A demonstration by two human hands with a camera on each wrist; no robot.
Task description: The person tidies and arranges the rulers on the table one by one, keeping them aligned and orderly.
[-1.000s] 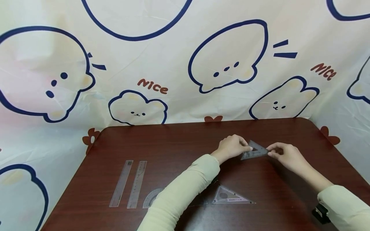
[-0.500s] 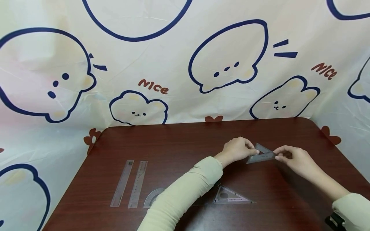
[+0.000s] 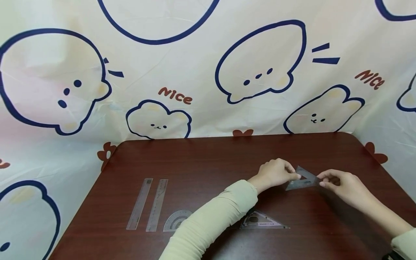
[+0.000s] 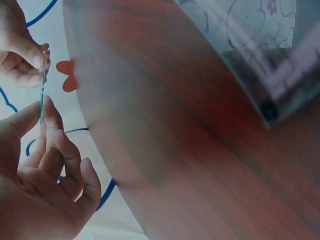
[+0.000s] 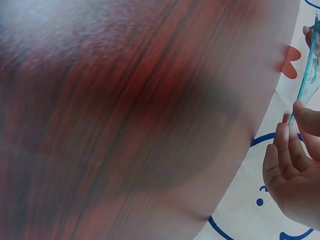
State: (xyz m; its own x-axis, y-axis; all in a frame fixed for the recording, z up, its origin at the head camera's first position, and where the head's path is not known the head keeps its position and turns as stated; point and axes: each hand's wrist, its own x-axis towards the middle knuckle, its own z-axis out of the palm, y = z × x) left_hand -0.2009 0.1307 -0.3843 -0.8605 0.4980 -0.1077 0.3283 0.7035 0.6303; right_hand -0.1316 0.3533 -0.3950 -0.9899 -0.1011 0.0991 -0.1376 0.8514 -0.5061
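A clear triangular set square (image 3: 298, 185) is held between both hands over the right half of the table. My left hand (image 3: 274, 172) pinches its left side with thumb and fingers. At the opposite corner, the thumb and fingertips of my right hand (image 3: 347, 187) pinch the pointed end. Seen from the left wrist, the set square (image 4: 43, 90) is a thin greenish edge between the two hands. In the right wrist view it tilts upward from my right hand (image 5: 295, 175). Another clear set square (image 3: 264, 223) lies on the table beside my left forearm, which partly covers it.
Two clear rulers (image 3: 139, 204) lie side by side on the left of the brown table (image 3: 195, 159). A clear protractor (image 3: 173, 218) is next to them, partly behind the left sleeve (image 3: 211, 220). A white cartoon-printed cloth (image 3: 201, 115) rises behind the table's far edge.
Both hands have moved right and slightly nearer, carrying the set square with them. The rulers, protractor and other set square stay in place on the table.
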